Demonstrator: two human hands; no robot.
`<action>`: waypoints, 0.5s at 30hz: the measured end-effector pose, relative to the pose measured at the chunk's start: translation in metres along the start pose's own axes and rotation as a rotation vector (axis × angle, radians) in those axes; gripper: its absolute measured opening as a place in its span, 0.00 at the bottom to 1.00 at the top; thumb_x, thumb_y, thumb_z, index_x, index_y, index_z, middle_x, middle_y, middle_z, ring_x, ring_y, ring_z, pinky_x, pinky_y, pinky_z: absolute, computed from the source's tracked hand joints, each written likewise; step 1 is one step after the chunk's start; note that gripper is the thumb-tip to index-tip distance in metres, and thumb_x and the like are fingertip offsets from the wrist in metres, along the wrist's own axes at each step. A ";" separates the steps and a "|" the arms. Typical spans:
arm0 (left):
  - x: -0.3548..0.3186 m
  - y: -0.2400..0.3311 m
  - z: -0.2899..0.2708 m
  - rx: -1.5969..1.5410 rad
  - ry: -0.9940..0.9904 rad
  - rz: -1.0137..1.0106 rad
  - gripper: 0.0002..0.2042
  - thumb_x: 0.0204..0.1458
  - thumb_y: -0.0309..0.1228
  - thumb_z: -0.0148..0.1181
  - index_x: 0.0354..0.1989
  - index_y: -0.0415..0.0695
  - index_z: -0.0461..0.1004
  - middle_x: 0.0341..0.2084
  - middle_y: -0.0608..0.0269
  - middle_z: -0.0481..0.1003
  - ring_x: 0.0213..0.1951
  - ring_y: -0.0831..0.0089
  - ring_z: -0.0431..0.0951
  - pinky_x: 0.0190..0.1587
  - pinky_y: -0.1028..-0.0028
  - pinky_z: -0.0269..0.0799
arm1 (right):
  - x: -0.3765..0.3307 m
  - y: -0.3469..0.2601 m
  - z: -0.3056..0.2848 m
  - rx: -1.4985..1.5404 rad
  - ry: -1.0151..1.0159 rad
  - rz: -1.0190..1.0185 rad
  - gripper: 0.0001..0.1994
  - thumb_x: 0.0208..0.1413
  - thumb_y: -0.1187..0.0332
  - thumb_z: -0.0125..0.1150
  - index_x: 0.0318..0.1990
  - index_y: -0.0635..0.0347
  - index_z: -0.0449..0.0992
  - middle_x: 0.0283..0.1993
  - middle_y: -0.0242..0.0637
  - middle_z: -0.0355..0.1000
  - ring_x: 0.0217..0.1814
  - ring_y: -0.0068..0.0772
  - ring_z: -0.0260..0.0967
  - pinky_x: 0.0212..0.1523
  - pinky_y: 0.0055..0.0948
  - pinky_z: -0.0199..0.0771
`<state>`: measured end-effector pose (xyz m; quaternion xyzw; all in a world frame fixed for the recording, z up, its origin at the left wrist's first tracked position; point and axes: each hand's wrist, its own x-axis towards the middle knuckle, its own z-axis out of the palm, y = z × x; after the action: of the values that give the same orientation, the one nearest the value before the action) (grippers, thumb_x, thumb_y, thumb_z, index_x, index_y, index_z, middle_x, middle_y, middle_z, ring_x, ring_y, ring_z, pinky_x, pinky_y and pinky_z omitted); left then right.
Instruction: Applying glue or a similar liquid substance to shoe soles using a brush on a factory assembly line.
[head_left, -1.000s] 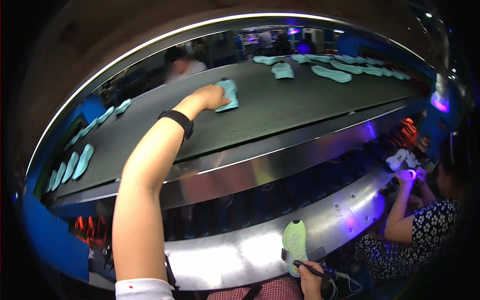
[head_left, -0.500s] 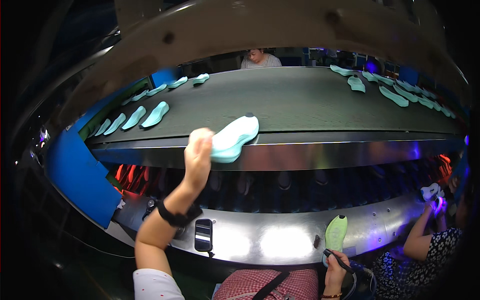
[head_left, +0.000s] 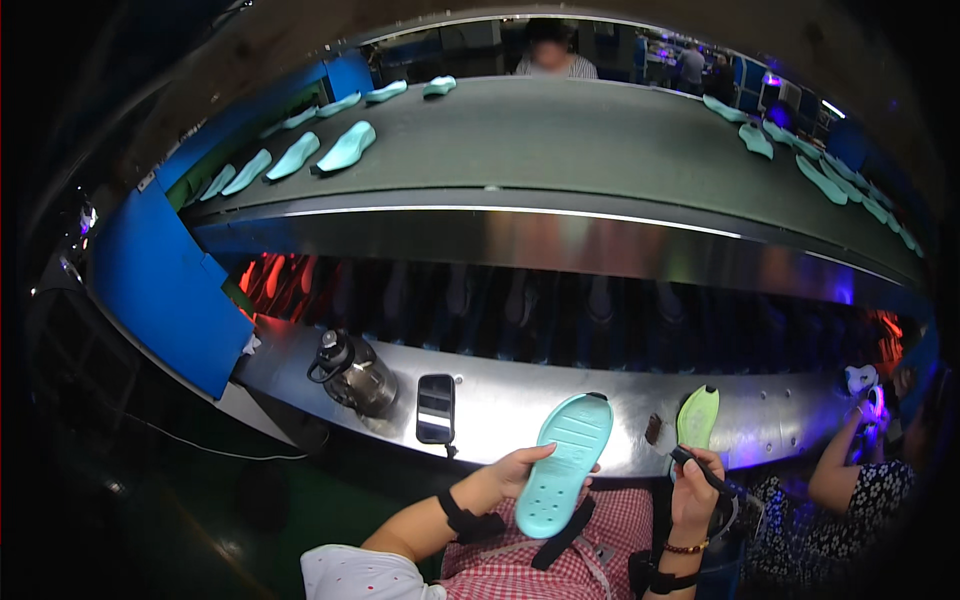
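Note:
My left hand is closed around a light turquoise shoe sole in front of my lap. It stands on a slant, a black tip at its upper end, with grooves and small holes on the side I see. To its right, my right hand grips a black pen-like tool with a cable running from it. Just beyond that tool a yellow-green sole with a black tip lies on the metal ledge; its near end is partly hidden.
A dark conveyor belt carries turquoise soles at left and right. On the ledge are a dark bottle, a phone and a small brown piece. A co-worker's arm is at right; another person is beyond the belt.
My left hand has brought the turquoise sole from the belt's edge down to my lap, and its grooved side now shows. My right hand still holds the tool. The view has tilted downward.

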<state>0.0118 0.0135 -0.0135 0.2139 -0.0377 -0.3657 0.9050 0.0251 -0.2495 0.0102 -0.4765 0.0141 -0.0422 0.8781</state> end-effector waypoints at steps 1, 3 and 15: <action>0.005 -0.010 -0.002 -0.020 0.007 -0.012 0.35 0.48 0.49 0.50 0.59 0.38 0.49 0.53 0.40 0.58 0.50 0.52 0.66 0.54 0.59 0.60 | -0.002 -0.003 0.009 0.048 -0.029 -0.001 0.11 0.43 0.80 0.56 0.37 0.69 0.67 0.39 0.48 0.70 0.42 0.35 0.68 0.47 0.30 0.66; 0.013 -0.018 0.010 -0.353 -0.002 0.126 0.40 0.47 0.62 0.38 0.59 0.39 0.50 0.53 0.39 0.58 0.53 0.50 0.63 0.56 0.56 0.55 | -0.004 -0.006 0.023 0.049 -0.083 0.030 0.11 0.43 0.81 0.55 0.37 0.70 0.68 0.39 0.49 0.70 0.43 0.37 0.68 0.49 0.31 0.65; 0.017 -0.029 0.011 -0.361 0.245 0.230 0.37 0.48 0.64 0.25 0.55 0.45 0.59 0.46 0.50 0.66 0.45 0.54 0.69 0.47 0.53 0.65 | 0.004 0.028 0.054 -0.143 -0.201 0.357 0.09 0.46 0.79 0.58 0.37 0.71 0.71 0.36 0.44 0.73 0.35 0.25 0.71 0.38 0.19 0.72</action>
<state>0.0034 -0.0205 -0.0170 0.0856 0.1143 -0.2322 0.9621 0.0347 -0.1899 0.0163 -0.5292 0.0137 0.1630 0.8326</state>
